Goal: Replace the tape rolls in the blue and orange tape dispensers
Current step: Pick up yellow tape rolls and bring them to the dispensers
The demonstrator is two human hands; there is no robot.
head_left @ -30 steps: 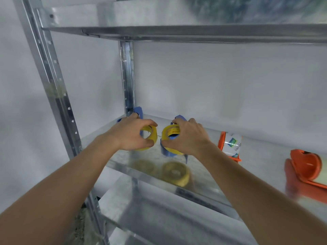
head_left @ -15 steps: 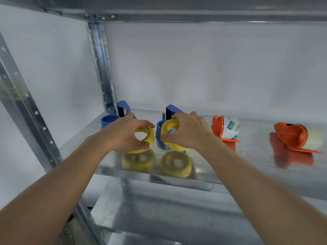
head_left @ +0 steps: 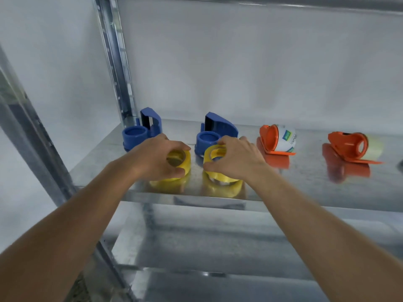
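— Galvanised metal shelf [head_left: 283, 177] against a pale wall; that's what carries everything, with an upright post [head_left: 117, 62] at its back corner, beyond the left hand. Where do the edges run?

— Its front lip passes just under both wrists. Both yellow rolls sit close to that lip. Bare metal lies open to the right of the right hand, toward the front, and another shelf level shows below the forearms.

— What have the hands got?

— The left hand [head_left: 152, 158] has thumb and fingers curled round the left yellow tape roll [head_left: 182, 161], held tilted, its lower edge at the shelf. The right hand [head_left: 237, 159] pinches the right yellow tape roll [head_left: 214, 159] at its upper rim and side, tilted likewise. The two rolls are just beside each other, not touching.

— Count the dispensers.

— Four. Two blue, two orange. The left blue dispenser [head_left: 141, 132] stands just beyond the left hand, its hub bare. The right blue dispenser [head_left: 214, 132] stands just beyond the right hand's fingers, hub also bare. To the right of the right hand, the near orange dispenser [head_left: 271, 139] lies carrying a white labelled roll [head_left: 287, 138]; the far orange dispenser [head_left: 349, 147] is well apart, carrying a pale roll [head_left: 374, 147].

— Rolls in all?

— Four: two yellow in the hands, two mounted on the orange ones.
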